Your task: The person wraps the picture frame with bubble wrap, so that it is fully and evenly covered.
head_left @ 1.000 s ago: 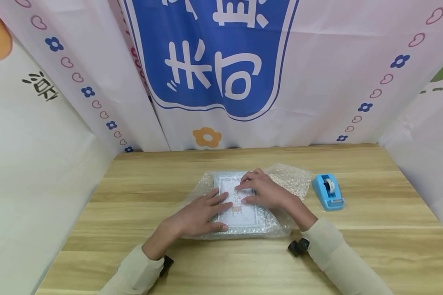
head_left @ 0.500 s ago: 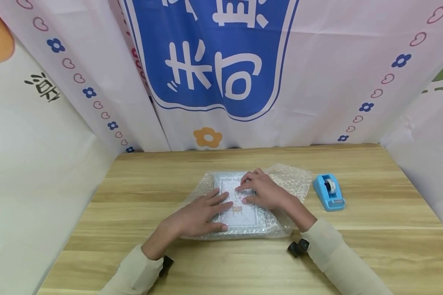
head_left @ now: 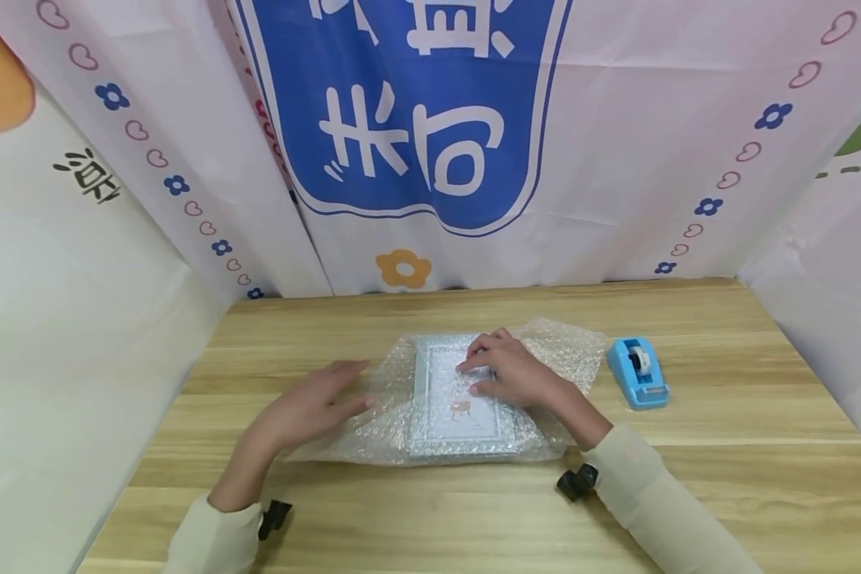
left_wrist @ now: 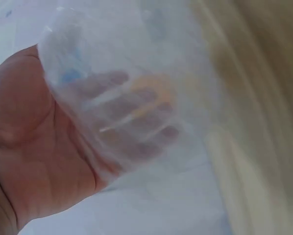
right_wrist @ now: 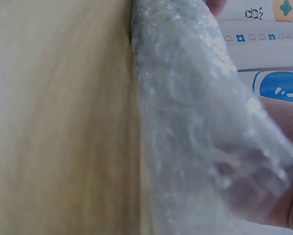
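Observation:
A light-framed picture (head_left: 438, 399) lies flat on a sheet of bubble wrap (head_left: 387, 430), part of which also seems to cover it. At the sheet's left side is my left hand (head_left: 308, 410), slightly blurred, with fingers extended. In the left wrist view, the fingers of this hand (left_wrist: 38, 142) show straight through the translucent wrap. My right hand (head_left: 516, 371) rests on the upper right of the picture, fingertips touching it and fingers slightly bent. Bubble wrap (right_wrist: 185, 122) hides part of that hand in the right wrist view.
A blue tape dispenser (head_left: 638, 375) stands right of the bubble wrap on the wooden table (head_left: 430, 518). A printed cloth backdrop (head_left: 617, 175) rises behind the table's far edge.
My left hand has moved off the picture to the left, and the wrap's left flap now spreads further out. My right hand stays in place on the picture.

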Demonstrator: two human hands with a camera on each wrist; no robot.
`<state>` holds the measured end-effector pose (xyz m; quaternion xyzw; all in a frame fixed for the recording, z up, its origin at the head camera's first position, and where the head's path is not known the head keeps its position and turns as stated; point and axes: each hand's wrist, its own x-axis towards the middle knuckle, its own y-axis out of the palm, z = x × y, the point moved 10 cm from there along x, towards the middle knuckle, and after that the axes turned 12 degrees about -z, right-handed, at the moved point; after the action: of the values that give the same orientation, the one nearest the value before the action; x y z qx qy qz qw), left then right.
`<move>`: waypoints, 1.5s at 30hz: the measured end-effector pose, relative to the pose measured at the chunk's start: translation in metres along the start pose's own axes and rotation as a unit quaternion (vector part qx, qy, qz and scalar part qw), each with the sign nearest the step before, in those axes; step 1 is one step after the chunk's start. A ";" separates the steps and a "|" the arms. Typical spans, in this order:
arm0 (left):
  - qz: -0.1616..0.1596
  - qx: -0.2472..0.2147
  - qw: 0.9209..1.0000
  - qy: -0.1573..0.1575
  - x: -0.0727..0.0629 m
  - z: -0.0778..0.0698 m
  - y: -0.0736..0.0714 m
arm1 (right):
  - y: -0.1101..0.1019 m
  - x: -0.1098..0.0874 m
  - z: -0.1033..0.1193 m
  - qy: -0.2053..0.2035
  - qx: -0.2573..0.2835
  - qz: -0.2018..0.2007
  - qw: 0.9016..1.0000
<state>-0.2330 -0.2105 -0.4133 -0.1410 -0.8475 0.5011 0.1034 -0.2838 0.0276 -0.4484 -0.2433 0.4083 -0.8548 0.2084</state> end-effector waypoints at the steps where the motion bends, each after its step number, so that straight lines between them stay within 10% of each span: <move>1: -0.002 -0.002 1.000 -0.009 -0.001 0.006 -0.001 | 0.000 0.000 0.000 0.000 0.000 0.000 1.000; 10: 0.012 -0.048 0.994 -0.093 -0.008 0.043 0.008 | 0.002 0.002 -0.001 0.002 0.001 0.002 1.000; 23: 0.017 -0.153 0.975 -0.160 -0.014 0.057 0.009 | 0.001 0.001 0.001 -0.007 -0.001 -0.009 1.000; 37: 0.023 -0.338 0.921 -0.192 -0.007 0.046 0.007 | 0.000 0.002 0.001 -0.005 0.007 -0.009 1.000; 45: 0.021 -0.362 0.915 -0.177 0.004 0.028 0.013 | -0.001 0.001 -0.002 0.005 0.002 -0.003 1.000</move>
<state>-0.2443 -0.2259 -0.4375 -0.0949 -0.9724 0.1783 -0.1172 -0.2864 0.0287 -0.4487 -0.2396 0.4066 -0.8575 0.2047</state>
